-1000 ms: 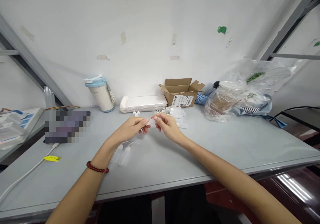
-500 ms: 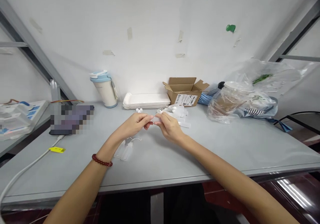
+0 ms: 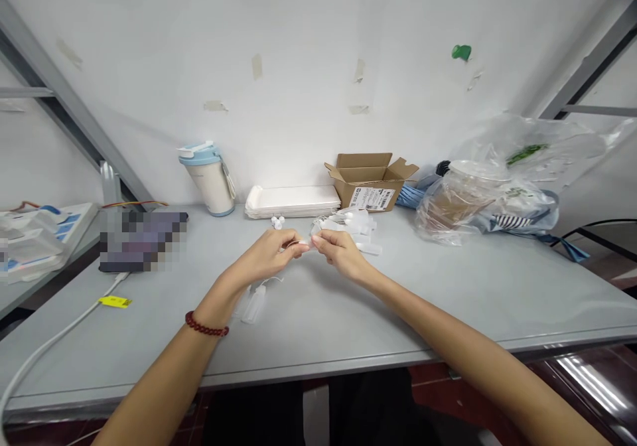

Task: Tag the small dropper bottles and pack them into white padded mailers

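My left hand and my right hand meet above the middle of the table, both pinched closed. Between their fingertips is a small whitish plastic piece with a thin white cord; the fingers cover most of it. Below my left wrist lie small translucent bottles, one partly behind the wrist, with a thin white cord at the top. Several small white round pieces sit just beyond my left hand. Behind my right hand is a pile of translucent bottles with white tops and cords.
A stack of white flat packs and an open cardboard box stand by the wall. To the left are a tumbler, a blurred-out device and its cable. A plastic bag with a cup is at right.
My hands have shifted slightly down and turned at the fingertips, so a thin white cord now shows by my left fingers. The things on the table have stayed put.
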Action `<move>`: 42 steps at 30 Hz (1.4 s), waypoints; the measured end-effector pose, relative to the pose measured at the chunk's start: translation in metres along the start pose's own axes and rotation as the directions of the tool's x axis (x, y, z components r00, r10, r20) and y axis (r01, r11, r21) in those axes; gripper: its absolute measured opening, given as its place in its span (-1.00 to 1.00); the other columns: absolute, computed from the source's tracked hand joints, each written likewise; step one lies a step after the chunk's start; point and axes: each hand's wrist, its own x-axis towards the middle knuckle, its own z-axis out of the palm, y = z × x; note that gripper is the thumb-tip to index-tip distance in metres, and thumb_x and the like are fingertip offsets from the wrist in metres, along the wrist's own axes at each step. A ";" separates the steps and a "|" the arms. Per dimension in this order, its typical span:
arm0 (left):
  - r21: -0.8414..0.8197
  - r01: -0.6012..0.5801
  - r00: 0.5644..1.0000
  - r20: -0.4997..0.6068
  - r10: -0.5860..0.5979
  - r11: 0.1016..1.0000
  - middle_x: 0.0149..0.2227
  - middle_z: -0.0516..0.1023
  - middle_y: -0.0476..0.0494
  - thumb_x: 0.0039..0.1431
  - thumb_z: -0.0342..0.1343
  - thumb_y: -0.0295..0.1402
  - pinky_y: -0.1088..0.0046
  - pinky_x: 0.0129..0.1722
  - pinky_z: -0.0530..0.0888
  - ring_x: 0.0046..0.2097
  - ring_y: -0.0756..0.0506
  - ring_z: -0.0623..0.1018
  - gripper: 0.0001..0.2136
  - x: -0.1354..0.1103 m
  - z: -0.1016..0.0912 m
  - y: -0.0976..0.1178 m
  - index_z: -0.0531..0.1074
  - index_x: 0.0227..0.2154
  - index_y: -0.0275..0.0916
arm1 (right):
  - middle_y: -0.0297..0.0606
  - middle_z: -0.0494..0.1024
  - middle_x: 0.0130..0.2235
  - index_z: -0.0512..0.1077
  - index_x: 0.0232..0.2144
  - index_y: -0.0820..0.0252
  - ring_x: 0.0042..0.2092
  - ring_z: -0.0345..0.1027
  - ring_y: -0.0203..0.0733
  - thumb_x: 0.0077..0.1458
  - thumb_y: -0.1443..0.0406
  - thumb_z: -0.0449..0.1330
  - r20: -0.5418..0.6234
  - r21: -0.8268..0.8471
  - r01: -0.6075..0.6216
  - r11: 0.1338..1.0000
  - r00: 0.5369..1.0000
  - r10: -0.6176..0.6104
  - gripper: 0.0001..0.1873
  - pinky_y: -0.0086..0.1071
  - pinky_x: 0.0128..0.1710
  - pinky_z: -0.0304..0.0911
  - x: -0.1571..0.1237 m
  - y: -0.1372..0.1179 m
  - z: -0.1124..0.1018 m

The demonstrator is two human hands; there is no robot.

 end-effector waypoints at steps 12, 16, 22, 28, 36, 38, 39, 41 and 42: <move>0.105 0.231 0.965 -0.151 -0.214 0.967 -0.36 0.57 -0.14 0.11 -0.12 -0.14 0.36 -0.24 0.37 -0.28 -0.15 0.50 -0.66 0.012 -0.032 -0.056 0.47 -0.43 -0.24 | -0.15 0.43 -0.26 0.38 -0.08 0.29 -0.27 0.28 -0.20 0.24 0.25 -0.06 -0.042 -0.638 0.183 0.748 0.962 -0.271 -0.67 -0.36 -0.26 0.16 0.007 0.012 -0.011; 0.179 0.344 0.929 -0.204 -0.308 0.922 -0.35 0.59 -0.20 0.00 -0.06 -0.21 0.29 -0.20 0.38 -0.24 -0.22 0.50 -0.73 0.016 -0.045 -0.092 0.48 -0.47 -0.24 | -0.08 0.42 -0.19 0.37 -0.06 0.26 -0.15 0.26 -0.10 0.25 0.26 -0.08 -0.070 -0.789 0.096 0.607 0.967 -0.243 -0.67 -0.33 -0.26 0.18 0.015 0.026 -0.019; 0.103 0.152 0.962 -0.245 -0.123 0.983 -0.12 0.55 -0.23 -0.01 -0.07 -0.26 0.25 -0.03 0.35 -0.06 -0.21 0.47 -0.68 0.030 -0.021 -0.111 0.51 -0.29 -0.25 | -0.06 0.40 -0.13 0.37 -0.05 0.26 -0.08 0.21 -0.05 0.22 0.30 -0.03 -0.051 -0.819 0.134 0.558 0.951 -0.304 -0.69 -0.27 -0.15 0.21 0.021 0.041 -0.021; -0.051 0.024 0.985 -0.167 -0.032 0.998 -0.08 0.54 -0.22 -0.05 -0.02 -0.33 0.27 0.09 0.26 0.00 -0.18 0.45 -0.71 0.035 -0.007 -0.108 0.56 -0.32 -0.20 | 0.01 0.37 -0.11 0.37 -0.06 0.34 -0.07 0.17 0.00 0.16 0.36 0.03 0.004 -0.822 0.190 0.537 0.945 -0.327 -0.69 -0.18 -0.08 0.20 0.018 0.043 -0.015; -0.224 0.119 0.955 -0.242 -0.173 0.967 -0.19 0.59 -0.15 -0.16 0.12 -0.38 0.31 0.01 0.32 -0.08 -0.21 0.48 -0.80 0.034 -0.007 -0.117 0.59 -0.42 -0.17 | -0.02 0.36 -0.10 0.38 -0.10 0.24 -0.07 0.15 0.01 0.17 0.38 0.00 0.077 -0.834 0.248 0.494 0.937 -0.340 -0.73 -0.15 -0.14 0.17 0.013 0.043 -0.003; -0.264 0.163 0.937 -0.260 -0.233 0.951 -0.24 0.60 -0.13 -0.20 0.15 -0.39 0.34 -0.07 0.36 -0.15 -0.20 0.49 -0.80 0.033 -0.008 -0.119 0.59 -0.43 -0.17 | -0.02 0.36 -0.08 0.39 -0.12 0.23 -0.05 0.13 0.03 0.17 0.36 0.01 0.084 -0.848 0.243 0.471 0.939 -0.333 -0.75 -0.13 -0.13 0.15 0.010 0.041 0.001; -0.284 0.182 0.930 -0.261 -0.258 0.942 -0.28 0.60 -0.11 -0.21 0.15 -0.39 0.36 -0.12 0.37 -0.19 -0.18 0.49 -0.80 0.033 -0.007 -0.120 0.59 -0.44 -0.17 | -0.02 0.36 -0.08 0.39 -0.12 0.23 -0.04 0.13 0.04 0.18 0.35 0.01 0.089 -0.854 0.242 0.462 0.940 -0.328 -0.75 -0.13 -0.12 0.14 0.009 0.040 0.002; -0.316 0.212 0.920 -0.254 -0.298 0.925 -0.39 0.59 -0.09 -0.23 0.16 -0.40 0.39 -0.23 0.39 -0.30 -0.14 0.49 -0.79 0.032 -0.007 -0.121 0.59 -0.44 -0.19 | -0.03 0.36 -0.07 0.38 -0.09 0.22 -0.04 0.12 0.04 0.18 0.33 0.02 0.097 -0.859 0.241 0.451 0.943 -0.319 -0.74 -0.13 -0.11 0.12 0.006 0.038 0.005; -0.332 0.223 0.915 -0.253 -0.314 0.917 -0.44 0.57 -0.07 -0.23 0.16 -0.40 0.40 -0.27 0.39 -0.35 -0.12 0.48 -0.79 0.032 -0.007 -0.120 0.59 -0.43 -0.20 | -0.03 0.36 -0.06 0.37 -0.08 0.22 -0.03 0.12 0.03 0.19 0.33 0.01 0.098 -0.861 0.240 0.448 0.943 -0.317 -0.73 -0.13 -0.10 0.11 0.005 0.036 0.006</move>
